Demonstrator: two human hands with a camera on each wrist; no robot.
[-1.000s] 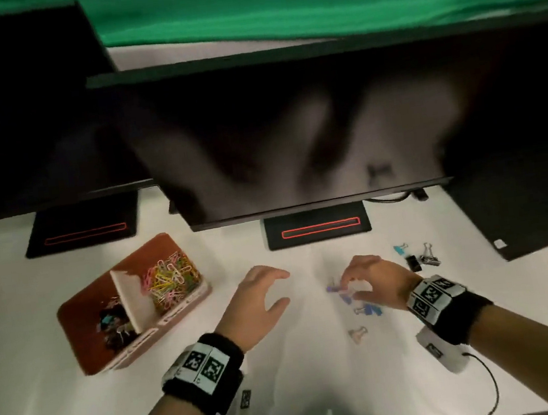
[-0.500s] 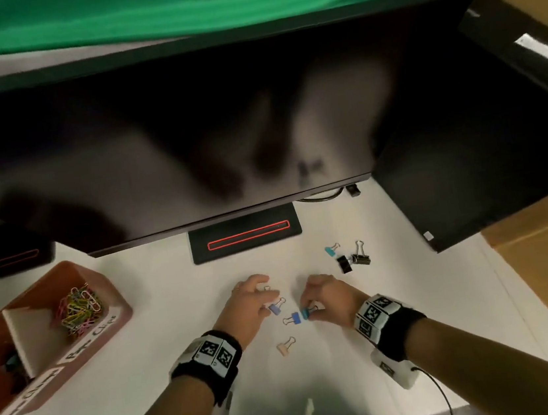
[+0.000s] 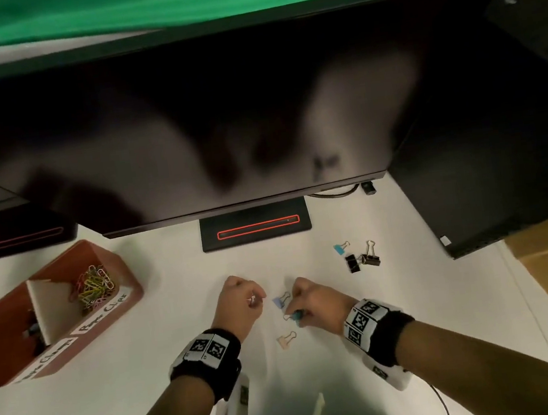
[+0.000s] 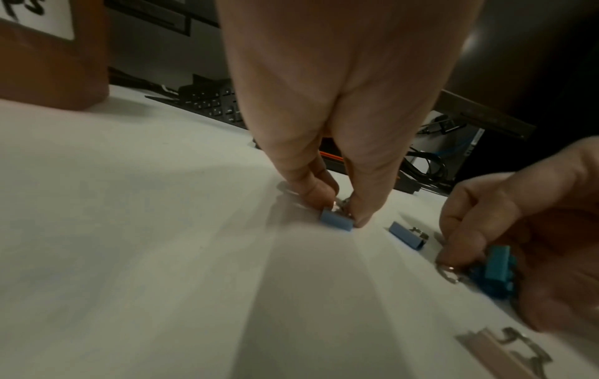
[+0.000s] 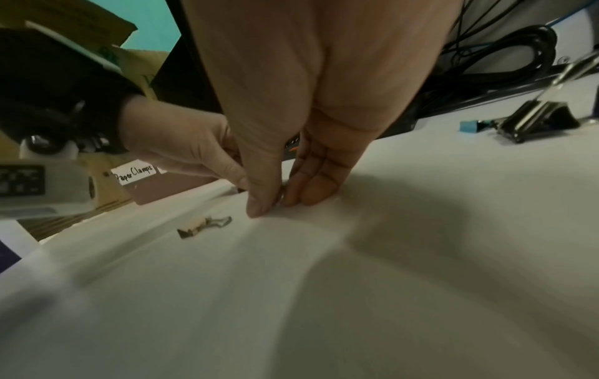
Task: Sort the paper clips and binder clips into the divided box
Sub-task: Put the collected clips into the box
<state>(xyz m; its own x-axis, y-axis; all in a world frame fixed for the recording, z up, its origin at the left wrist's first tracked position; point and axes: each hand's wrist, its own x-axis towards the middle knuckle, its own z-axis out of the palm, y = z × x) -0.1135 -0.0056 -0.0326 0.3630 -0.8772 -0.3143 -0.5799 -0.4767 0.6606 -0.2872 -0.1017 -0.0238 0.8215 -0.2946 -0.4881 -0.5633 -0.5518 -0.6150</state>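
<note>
On the white desk top [image 3: 152, 412], a large dark monitor [image 3: 203, 123] overhangs the far edge of the work area, its black stand base with a red outline [image 3: 256, 227] just behind the hands; a black computer tower [image 3: 490, 180] stands at the right. Beyond the right hand lie a small teal binder clip [image 3: 340, 249] and two black binder clips [image 3: 362, 260], touching each other. Nothing stands between the hands and the clips near them. The left hand [image 3: 239, 303] has its fingertips [image 4: 316, 191] curled down, pinching a pale blue binder clip [image 4: 337, 221] against the desk. The right hand [image 3: 315, 300] is curled round a teal-blue binder clip [image 4: 497, 269], held at thumb and fingers. A second pale blue binder clip [image 3: 281, 300] lies loose between the two hands, and a beige binder clip [image 3: 286, 339] lies just nearer the person. Against half a second ago, the left hand has closed over its clip, which showed beside the fingers then. Well to the left sits the reddish-brown divided box [image 3: 113, 261]: its far compartment holds a heap of coloured paper clips [image 3: 92, 286]; the near one holds dark clips, too dim to count.
</note>
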